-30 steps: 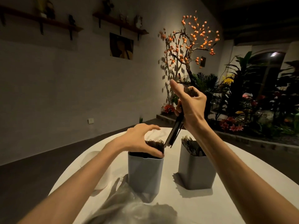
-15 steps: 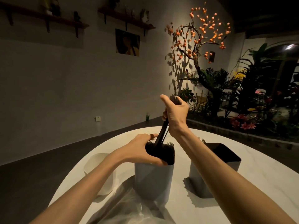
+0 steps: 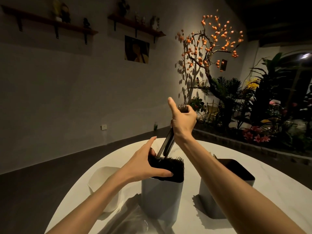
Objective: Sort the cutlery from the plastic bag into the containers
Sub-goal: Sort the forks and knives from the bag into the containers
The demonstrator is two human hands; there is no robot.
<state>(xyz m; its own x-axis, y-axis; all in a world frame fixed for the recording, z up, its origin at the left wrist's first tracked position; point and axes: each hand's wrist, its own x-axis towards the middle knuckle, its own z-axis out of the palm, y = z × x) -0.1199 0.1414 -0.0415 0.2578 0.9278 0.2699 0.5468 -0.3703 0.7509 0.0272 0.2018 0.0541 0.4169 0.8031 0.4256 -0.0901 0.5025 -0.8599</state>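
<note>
Cutlery going into the middle container on a round white table

Right hand (image 3: 183,122) is raised above the middle grey container (image 3: 162,196), fingers curled round a bunch of dark cutlery (image 3: 167,144), thumb sticking straight up. The handles angle down so their lower ends reach the container's mouth. Left hand (image 3: 145,163) grips the top of that container, thumb across the near rim, fingers over the far side, against the dark cutlery ends (image 3: 173,166) bristling out of it.

A second grey container (image 3: 236,179) stands toward the table's right side, partly hidden by the right forearm; a few cutlery tips show at its far rim. A white container (image 3: 103,183) sits at the left edge. The clear plastic bag (image 3: 133,222) lies crumpled at the near edge, just in front of the middle container; contents can't be made out.

Table (image 3: 278,186) is round, white, smooth, with hard shadows beside the containers. Room is dim: dark floor, plain grey wall with two wooden shelves (image 3: 136,27) carrying small ornaments, a picture (image 3: 137,49), a wall socket (image 3: 104,127). A lit tree with orange fruit (image 3: 211,43) and a planted bed with flowers (image 3: 256,137) fill the right side.
</note>
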